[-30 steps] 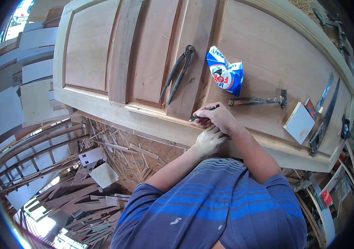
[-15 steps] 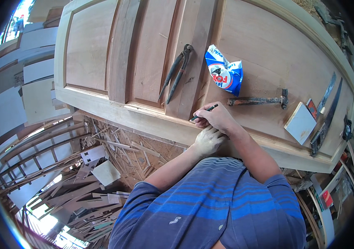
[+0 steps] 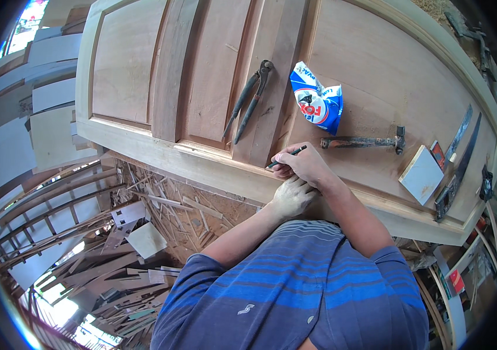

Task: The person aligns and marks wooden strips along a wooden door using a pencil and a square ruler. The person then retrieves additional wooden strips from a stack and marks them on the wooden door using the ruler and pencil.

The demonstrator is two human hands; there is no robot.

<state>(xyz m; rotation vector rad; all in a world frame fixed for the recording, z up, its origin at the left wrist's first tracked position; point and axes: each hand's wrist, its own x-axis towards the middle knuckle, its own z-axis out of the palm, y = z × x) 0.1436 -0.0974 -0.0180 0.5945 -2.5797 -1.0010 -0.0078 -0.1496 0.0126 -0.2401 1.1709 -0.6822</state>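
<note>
One left hand point(image 3: 292, 198) rests at the near edge of the panelled door point(image 3: 371, 93), fingers partly hidden under the other wrist; whether it grips anything cannot be determined. Right hand point(image 3: 305, 164): fingertips pinching a dark pencil point(image 3: 299, 151), sited at the door's near edge. Hammer point(image 3: 356, 142): flat on the door's right-hand panel. Crumpled blue-and-white packet point(image 3: 318, 105): same door panel, farther back. Pincers point(image 3: 250, 111): on the door's middle section, handles apart.

Blue-and-white packet point(image 3: 332, 119): printed lettering point(image 3: 312, 109) | striped shirt point(image 3: 283, 274): small pale emblem point(image 3: 245, 309)
</note>
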